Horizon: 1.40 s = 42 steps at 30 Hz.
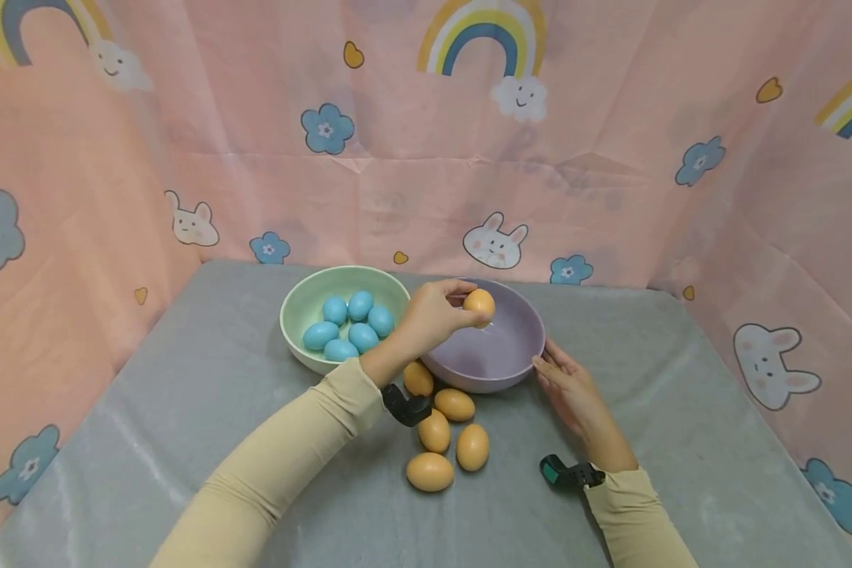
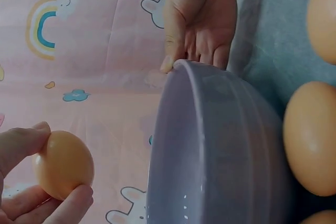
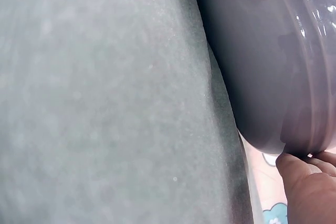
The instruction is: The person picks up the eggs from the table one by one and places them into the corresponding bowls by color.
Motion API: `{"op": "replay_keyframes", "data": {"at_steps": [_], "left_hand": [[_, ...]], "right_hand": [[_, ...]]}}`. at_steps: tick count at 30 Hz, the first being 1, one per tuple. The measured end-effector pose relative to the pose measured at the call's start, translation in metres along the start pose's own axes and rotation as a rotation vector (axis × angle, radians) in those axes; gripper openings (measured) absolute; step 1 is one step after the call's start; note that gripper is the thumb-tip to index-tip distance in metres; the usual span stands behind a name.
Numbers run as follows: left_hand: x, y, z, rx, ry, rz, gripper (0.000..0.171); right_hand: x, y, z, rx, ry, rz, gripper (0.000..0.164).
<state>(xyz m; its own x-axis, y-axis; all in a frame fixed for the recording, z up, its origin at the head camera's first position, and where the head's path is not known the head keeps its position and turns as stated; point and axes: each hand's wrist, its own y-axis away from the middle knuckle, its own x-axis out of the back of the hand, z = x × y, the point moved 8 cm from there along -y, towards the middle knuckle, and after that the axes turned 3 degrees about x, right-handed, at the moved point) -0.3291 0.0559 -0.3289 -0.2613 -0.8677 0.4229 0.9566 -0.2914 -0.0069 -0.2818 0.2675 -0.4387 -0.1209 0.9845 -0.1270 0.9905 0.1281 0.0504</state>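
My left hand point(image 1: 429, 317) pinches a light-brown egg point(image 1: 479, 306) between thumb and fingers, over the purple bowl point(image 1: 493, 359). In the left wrist view the held egg point(image 2: 64, 165) shows in front of the bowl's opening. At the bowl's right side my right hand point(image 1: 575, 394) holds the wall, its thumb point(image 2: 170, 45) at the rim and the other fingers against the outside. The bowl's visible inside shows no eggs. Several more brown eggs point(image 1: 472, 447) lie on the table in front of the bowl, one partly behind my left wrist.
To the left of the purple bowl stands a green bowl point(image 1: 294, 335) with several blue eggs point(image 1: 321, 336) in it. Grey cloth covers the table point(image 1: 681, 442). A pink printed curtain point(image 1: 412, 197) hangs along the back and both sides.
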Motion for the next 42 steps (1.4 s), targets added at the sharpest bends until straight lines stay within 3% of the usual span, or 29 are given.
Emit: {"op": "replay_keyframes", "data": {"at_steps": [7, 12, 16, 22, 26, 32, 42], "left_hand": [[-0.015, -0.015, 0.019, -0.060, 0.026, -0.017, 0.051], [-0.030, -0.025, 0.021, -0.069, 0.072, -0.036, 0.048], [-0.041, -0.032, 0.011, -0.055, 0.027, -0.046, 0.048], [-0.054, -0.038, -0.018, 0.009, -0.033, -0.059, 0.051], [-0.062, -0.041, -0.032, 0.017, -0.089, -0.063, 0.049], [-0.066, -0.043, -0.039, 0.041, -0.183, -0.071, 0.045], [-0.074, -0.043, -0.046, 0.106, -0.274, -0.167, 0.052]], "right_hand": [[0.000, 0.000, 0.000, -0.001, 0.009, -0.006, 0.071], [0.000, 0.000, 0.000, -0.003, 0.011, -0.006, 0.071], [0.001, 0.001, 0.001, -0.011, 0.006, 0.002, 0.071], [0.000, -0.001, -0.001, -0.006, -0.010, -0.003, 0.072], [0.000, -0.001, -0.001, -0.004, -0.013, -0.002, 0.072], [0.000, 0.000, -0.002, 0.002, -0.012, 0.001, 0.071], [0.000, 0.000, -0.002, 0.003, -0.022, 0.001, 0.072]]}}
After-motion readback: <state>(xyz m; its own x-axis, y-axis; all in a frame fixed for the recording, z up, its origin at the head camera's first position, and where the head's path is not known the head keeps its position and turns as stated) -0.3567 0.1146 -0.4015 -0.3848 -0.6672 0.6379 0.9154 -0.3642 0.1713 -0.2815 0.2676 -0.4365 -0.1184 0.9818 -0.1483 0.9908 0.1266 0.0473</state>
